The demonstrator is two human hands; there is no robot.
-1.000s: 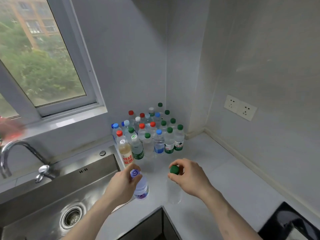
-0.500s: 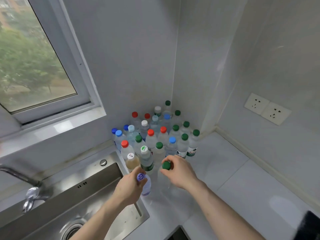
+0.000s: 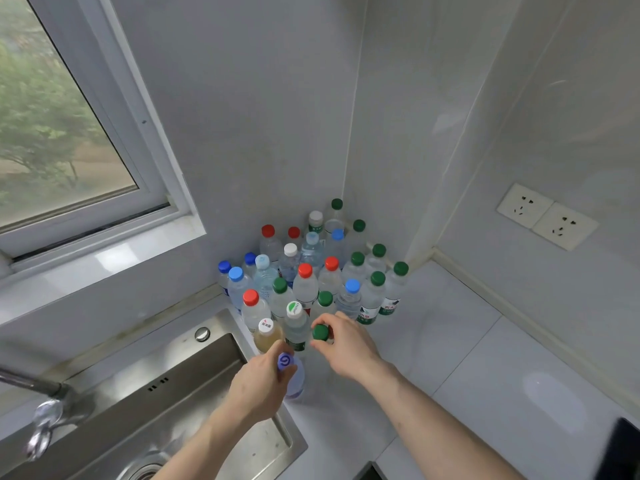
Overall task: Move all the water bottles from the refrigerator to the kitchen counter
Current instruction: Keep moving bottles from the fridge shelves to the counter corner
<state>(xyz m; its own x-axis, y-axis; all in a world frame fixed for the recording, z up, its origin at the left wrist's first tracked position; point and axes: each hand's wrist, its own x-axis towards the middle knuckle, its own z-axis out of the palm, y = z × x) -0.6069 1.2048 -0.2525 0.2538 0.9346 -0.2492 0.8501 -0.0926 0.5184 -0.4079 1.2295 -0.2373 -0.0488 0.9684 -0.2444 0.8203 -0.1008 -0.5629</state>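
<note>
My left hand (image 3: 258,386) grips the neck of a bottle with a purple-blue cap (image 3: 285,362), standing at the counter's edge beside the sink. My right hand (image 3: 349,348) pinches the top of a clear bottle with a green cap (image 3: 320,332), just in front of the group. Several water bottles (image 3: 311,271) with red, green, blue and white caps stand packed in the corner of the white counter (image 3: 450,358). One of them, white-capped, holds yellowish liquid (image 3: 266,336).
A steel sink (image 3: 156,393) lies left of the bottles, its faucet (image 3: 38,407) at the far left. A window (image 3: 59,133) is above it. Two wall sockets (image 3: 547,216) sit on the right wall. A dark object (image 3: 620,448) shows at the bottom right.
Both hands have carried their bottles forward toward the group in the corner. The view has moved closer and swung right, so the faucet now sits at the left edge.
</note>
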